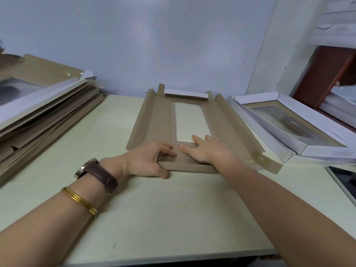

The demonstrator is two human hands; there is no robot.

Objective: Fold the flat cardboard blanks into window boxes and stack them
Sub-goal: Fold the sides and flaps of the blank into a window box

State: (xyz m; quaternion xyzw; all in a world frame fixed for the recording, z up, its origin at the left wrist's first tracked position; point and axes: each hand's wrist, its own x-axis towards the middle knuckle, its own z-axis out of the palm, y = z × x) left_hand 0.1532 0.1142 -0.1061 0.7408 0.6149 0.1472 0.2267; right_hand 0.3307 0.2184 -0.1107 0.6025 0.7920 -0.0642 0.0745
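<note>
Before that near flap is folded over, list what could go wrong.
1. The left hand holds the near flap at its left end only, so the crease may run crooked toward the right.
2. The right hand presses beside the window; its fingers could buckle the narrow strip there.
3. The loose corner tab lies close to the finished boxes and could snag on them.

The pale bench (154,218) carried a brown blank (158,122) at its middle, a stack of blanks (44,112) at left, folded boxes (269,130) at right, and a tablet (344,182) near them.
</note>
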